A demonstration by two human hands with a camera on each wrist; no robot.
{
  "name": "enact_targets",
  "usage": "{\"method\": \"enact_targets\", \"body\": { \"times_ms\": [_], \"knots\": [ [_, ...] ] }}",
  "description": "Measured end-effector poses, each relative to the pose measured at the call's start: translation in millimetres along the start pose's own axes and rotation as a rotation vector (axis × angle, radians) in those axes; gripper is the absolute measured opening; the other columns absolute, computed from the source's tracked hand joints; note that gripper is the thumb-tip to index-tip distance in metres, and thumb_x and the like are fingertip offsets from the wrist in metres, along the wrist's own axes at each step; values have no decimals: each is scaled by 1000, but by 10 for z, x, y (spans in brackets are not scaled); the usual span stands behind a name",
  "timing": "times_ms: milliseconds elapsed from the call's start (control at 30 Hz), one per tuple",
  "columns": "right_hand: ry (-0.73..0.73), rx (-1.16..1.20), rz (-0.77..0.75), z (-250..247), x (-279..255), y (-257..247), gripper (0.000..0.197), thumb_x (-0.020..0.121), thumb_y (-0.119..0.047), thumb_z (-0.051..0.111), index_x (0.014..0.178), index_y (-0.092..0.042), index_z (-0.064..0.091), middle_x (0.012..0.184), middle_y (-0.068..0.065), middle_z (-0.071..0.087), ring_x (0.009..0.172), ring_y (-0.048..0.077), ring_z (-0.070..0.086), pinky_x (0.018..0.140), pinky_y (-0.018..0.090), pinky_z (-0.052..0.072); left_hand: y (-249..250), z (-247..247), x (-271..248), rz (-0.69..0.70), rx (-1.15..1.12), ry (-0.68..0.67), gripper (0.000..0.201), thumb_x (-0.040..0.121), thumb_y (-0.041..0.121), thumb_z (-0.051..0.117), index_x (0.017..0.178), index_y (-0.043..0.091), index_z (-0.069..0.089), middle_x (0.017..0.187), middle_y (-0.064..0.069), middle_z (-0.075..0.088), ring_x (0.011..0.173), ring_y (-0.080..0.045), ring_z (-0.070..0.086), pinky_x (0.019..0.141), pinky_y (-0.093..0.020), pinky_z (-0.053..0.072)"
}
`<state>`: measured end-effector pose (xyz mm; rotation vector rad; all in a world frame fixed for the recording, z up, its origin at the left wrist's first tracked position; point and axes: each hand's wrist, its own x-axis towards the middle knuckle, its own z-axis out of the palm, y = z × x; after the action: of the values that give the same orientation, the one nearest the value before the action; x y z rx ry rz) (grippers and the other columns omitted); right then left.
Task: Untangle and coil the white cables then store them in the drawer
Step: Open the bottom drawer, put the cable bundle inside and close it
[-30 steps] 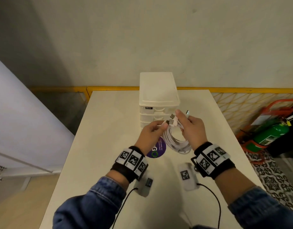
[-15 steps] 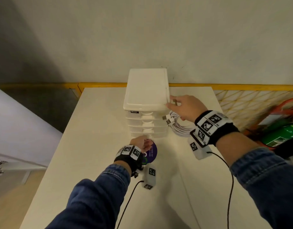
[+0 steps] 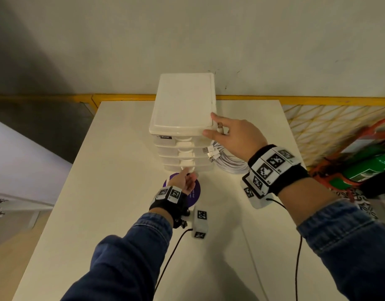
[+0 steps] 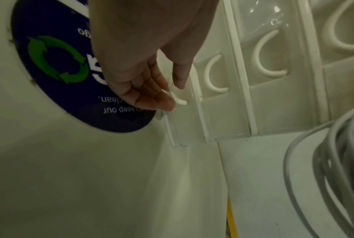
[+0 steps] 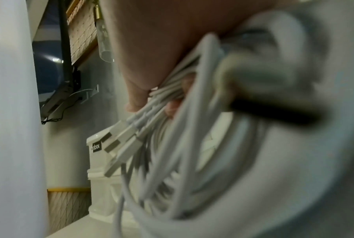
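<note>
Head view: bottom drawer about to open, cable bundle in hand

Left fingers (image 4: 151, 90) pinch the curved handle (image 4: 179, 100) of the bottom drawer (image 3: 188, 168), which appears closed. Left hand (image 3: 184, 182) lies low over a purple sticker (image 3: 194, 193) on the table (image 3: 113, 192). Right fingers (image 3: 211, 133) reach onto the front right corner of the drawer unit (image 3: 182, 105); right hand (image 3: 235, 137) clasps the coiled white cables (image 3: 228, 164), plugs (image 3: 210, 152) jutting leftward, loops hanging beside the unit. Step, judged: coiling done, storing begins. Next move calls for a straight pull while the right hand steadies the unit, then lowering the coil in.
</note>
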<state>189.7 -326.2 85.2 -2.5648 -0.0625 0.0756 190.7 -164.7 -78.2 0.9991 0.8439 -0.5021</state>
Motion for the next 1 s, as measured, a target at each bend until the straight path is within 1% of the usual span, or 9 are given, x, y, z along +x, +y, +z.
{"method": "enact_targets", "body": {
  "times_ms": [67,133,233,300,433,533,633,833,1000],
  "knots": [
    [25,20,0,-7,-1,-16,63,82,-64,46,137,-33,41,122,0,64,88,23,62,82,33,46,-3,14,17,34,32,6,26,94,20,55,72,6,58,44,0,64,55,-11,59,60,-21,47],
    [44,42,7,-4,12,-26,60,83,-63,47,134,-32,45,121,1,64,78,19,57,83,34,48,-15,9,40,67,40,7,20,94,14,54,76,6,57,47,0,66,44,-7,63,52,-18,51],
    [49,39,19,10,38,-19,59,82,-62,50,133,-32,47,129,0,60,96,22,62,89,35,49,-67,-40,30,69,23,17,11,92,10,54,82,7,57,63,-5,67,53,-12,66,46,-19,53],
    [44,64,37,12,40,-11,58,82,-62,51,133,-33,47,133,0,57,110,23,59,93,35,47,-115,-88,-19,64,20,16,12,92,8,53,82,4,57,56,-6,68,62,-16,63,50,-22,53],
    [50,135,59,33,18,-20,59,82,-60,53,133,-32,47,137,-1,53,125,21,49,103,35,40,-222,-214,-199,68,61,-15,14,93,3,52,80,3,57,46,-3,65,66,-18,62,59,-25,53],
    [69,148,58,70,-9,-31,61,83,-60,52,135,-30,45,140,-2,50,128,21,46,104,34,35,-326,-318,-355,53,58,-41,14,92,0,52,79,3,55,51,-6,67,61,-18,63,53,-22,55],
    [90,140,61,109,-31,-37,61,84,-58,51,136,-28,43,140,0,49,129,21,45,104,33,34,-419,-416,-456,34,45,-33,14,91,-2,52,78,2,56,48,-5,66,67,-19,60,47,-21,54],
    [115,163,75,166,-39,-50,59,86,-56,51,137,-28,43,140,2,50,128,22,45,104,32,34,-576,-570,-521,22,35,-42,6,88,-3,56,83,0,57,50,-5,67,46,-13,66,45,-23,55],
    [130,185,93,188,-46,-51,57,86,-55,51,136,-29,43,140,3,50,128,22,45,103,29,34,-615,-675,-575,20,81,-64,6,85,-5,61,84,0,58,52,-6,68,46,-13,67,45,-22,54]
  ]
}}
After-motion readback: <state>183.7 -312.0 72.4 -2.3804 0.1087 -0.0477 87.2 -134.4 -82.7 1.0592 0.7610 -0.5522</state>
